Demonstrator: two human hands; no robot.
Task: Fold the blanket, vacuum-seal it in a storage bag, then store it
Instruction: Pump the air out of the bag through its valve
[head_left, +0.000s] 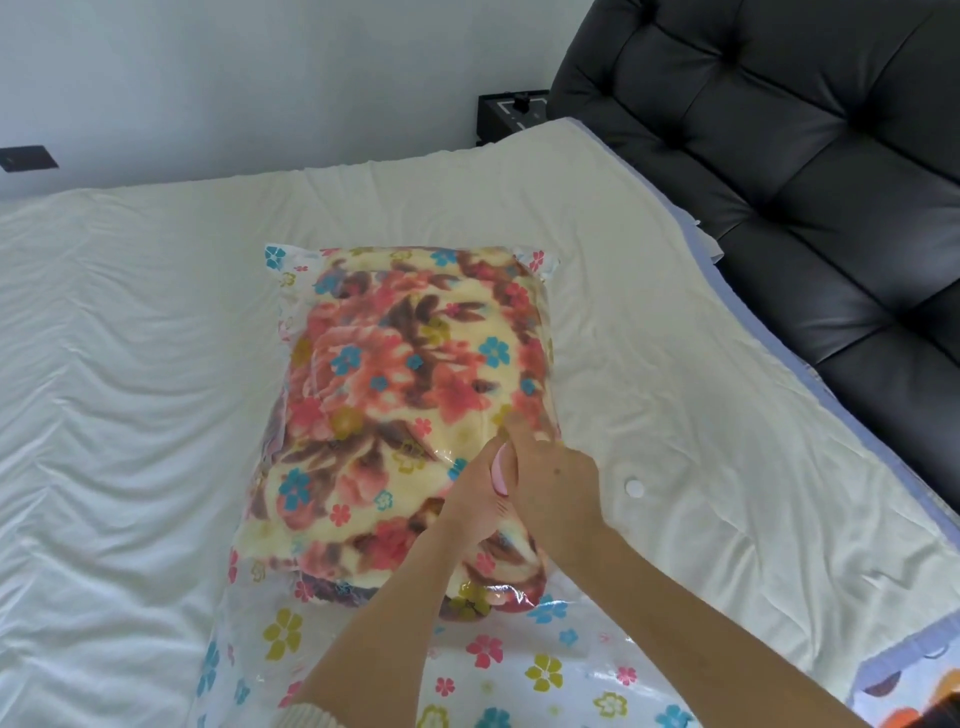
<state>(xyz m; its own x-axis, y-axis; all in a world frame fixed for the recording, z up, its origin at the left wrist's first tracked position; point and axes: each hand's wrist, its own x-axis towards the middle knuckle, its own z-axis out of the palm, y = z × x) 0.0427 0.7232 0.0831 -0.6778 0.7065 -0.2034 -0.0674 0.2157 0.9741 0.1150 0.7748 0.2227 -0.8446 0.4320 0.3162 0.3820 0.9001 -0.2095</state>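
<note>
A folded floral blanket (405, 374) lies inside a clear storage bag (545, 670) printed with small flowers, in the middle of the bed. The bag's near end lies flat and reaches toward me. Both hands meet over the right part of the bag. My left hand (475, 506) is closed around a small pink object (500, 470). Pressed against that hand, my right hand (553, 483) has its fingers stretched forward, and they rest on the plastic over the blanket. What lies beneath the hands is hidden.
A cream sheet (130, 338) covers the bed. A small white round cap (634, 487) lies on it just right of the hands. A dark tufted headboard (805, 156) rises at the right, with a black nightstand (511, 117) behind. Patterned fabric (904, 686) shows at the bottom right.
</note>
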